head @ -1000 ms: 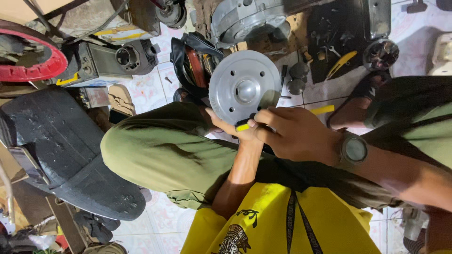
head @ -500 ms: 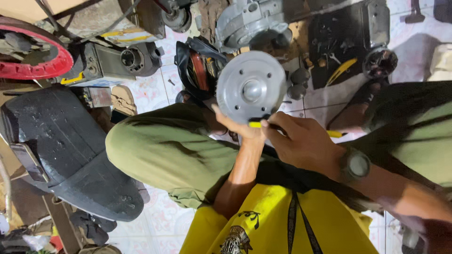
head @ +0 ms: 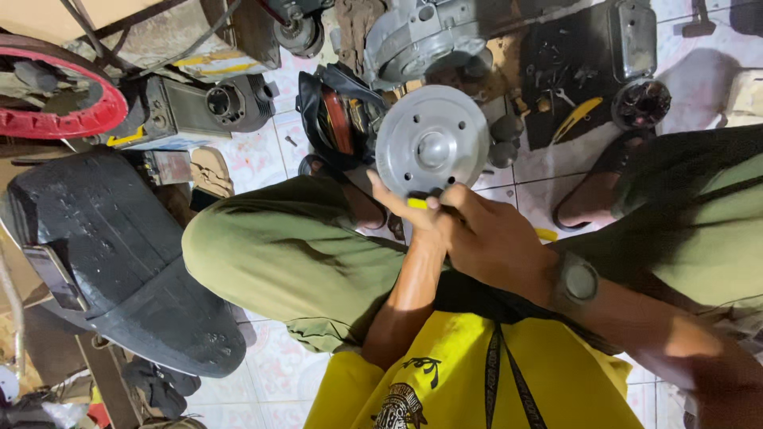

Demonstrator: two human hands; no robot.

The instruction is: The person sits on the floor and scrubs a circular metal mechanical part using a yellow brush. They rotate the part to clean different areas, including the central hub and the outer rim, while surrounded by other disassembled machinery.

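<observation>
Over a cluttered tiled workshop floor, round grey metal disc gripped upright in left hand, right hand pinching yellow-handled tool against its lower rim, work seemingly midway.

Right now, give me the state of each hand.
Left hand: shut on the rim of the round grey metal disc, holding it up.
Right hand: shut on a yellow-handled tool, pressed against the disc's lower edge.

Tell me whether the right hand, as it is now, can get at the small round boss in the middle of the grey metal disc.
Probably yes. The right hand is at the lower rim of the grey metal disc, working a yellow-handled tool. The boss faces up, uncovered. The left hand grips only the lower edge.
</observation>
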